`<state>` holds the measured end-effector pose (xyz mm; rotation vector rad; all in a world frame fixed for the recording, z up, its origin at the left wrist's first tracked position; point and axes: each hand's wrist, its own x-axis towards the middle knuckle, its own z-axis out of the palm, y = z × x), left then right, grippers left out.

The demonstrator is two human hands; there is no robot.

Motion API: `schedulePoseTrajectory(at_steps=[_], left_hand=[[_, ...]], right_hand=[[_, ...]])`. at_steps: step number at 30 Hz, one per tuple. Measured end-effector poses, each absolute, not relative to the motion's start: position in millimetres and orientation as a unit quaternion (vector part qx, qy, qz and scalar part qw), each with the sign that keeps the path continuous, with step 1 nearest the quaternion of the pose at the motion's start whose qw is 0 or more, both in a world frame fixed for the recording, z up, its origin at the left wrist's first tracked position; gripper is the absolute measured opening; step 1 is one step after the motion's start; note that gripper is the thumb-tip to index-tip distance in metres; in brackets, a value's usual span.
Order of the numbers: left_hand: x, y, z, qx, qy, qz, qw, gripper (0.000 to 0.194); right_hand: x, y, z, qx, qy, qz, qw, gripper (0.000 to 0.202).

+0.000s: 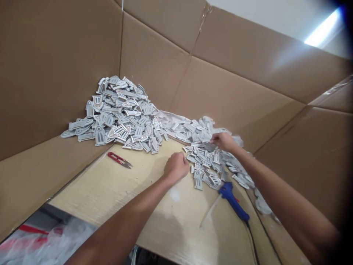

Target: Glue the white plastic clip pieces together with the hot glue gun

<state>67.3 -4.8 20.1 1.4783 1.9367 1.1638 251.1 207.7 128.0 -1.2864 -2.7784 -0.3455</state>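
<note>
My left hand (176,166) is closed with the fingers curled under, low over the table beside a small heap of grey and white shield-shaped pieces (202,162). Whatever it may hold is hidden. Farther right, my right hand (223,141) reaches over the back of that heap with its fingers pinched together. A dull, see-through bit shows just below those fingertips, too blurred to name. A blue glue gun (234,202) lies in front of the heap, a pale glue stick (211,210) sticking out of it.
A tall pile of similar shield-shaped pieces (121,114) leans into the back left corner. Red thread snips (119,159) lie near the table's (132,191) left edge. Cardboard walls (234,84) enclose the back and sides. Clear plastic bags (60,239) are at lower left.
</note>
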Motion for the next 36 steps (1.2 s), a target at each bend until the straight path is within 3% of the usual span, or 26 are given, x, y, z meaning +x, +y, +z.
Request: schedulePoseTrajectory(at_steps=[11, 12, 15, 19, 21, 24, 27, 32, 36], left_hand=[[62.6, -4.0, 18.2, 0.526, 0.708, 0.416, 0.224, 0.01], [62.6, -3.9, 18.0, 0.525, 0.708, 0.416, 0.226, 0.01], [62.9, -3.2, 17.3, 0.518, 0.711, 0.419, 0.225, 0.008], [62.5, -3.3, 16.7, 0.519, 0.716, 0.412, 0.22, 0.011], [62.0, -3.6, 16.5, 0.522, 0.716, 0.409, 0.217, 0.012], [62.1, -3.3, 16.4, 0.537, 0.71, 0.405, 0.21, 0.011], [63.5, -3.1, 17.1, 0.584, 0.672, 0.404, 0.211, 0.01], [56.2, -9.5, 23.9, 0.686, 0.578, 0.359, 0.257, 0.011], [35.2, -18.3, 36.2, 0.747, 0.52, 0.211, 0.358, 0.037]], right_hand=[[272.4, 152.3, 164.8, -0.491, -0.816, -0.076, 0.297, 0.018], [269.9, 137.8, 168.4, -0.488, -0.824, -0.041, 0.287, 0.021], [259.3, 65.0, 176.1, -0.382, -0.897, 0.18, 0.134, 0.033], [253.5, -51.5, 170.5, -0.127, -0.919, 0.366, -0.076, 0.032], [261.9, -78.1, 159.3, -0.05, -0.93, 0.334, -0.146, 0.04], [291.7, -63.1, 132.3, -0.333, -0.938, 0.077, -0.046, 0.027], [328.8, -22.1, 101.0, -0.525, -0.84, -0.111, -0.087, 0.051], [349.1, 6.6, 68.8, -0.586, -0.797, -0.071, -0.128, 0.043], [340.0, 9.0, 61.9, -0.633, -0.77, -0.033, -0.069, 0.053]])
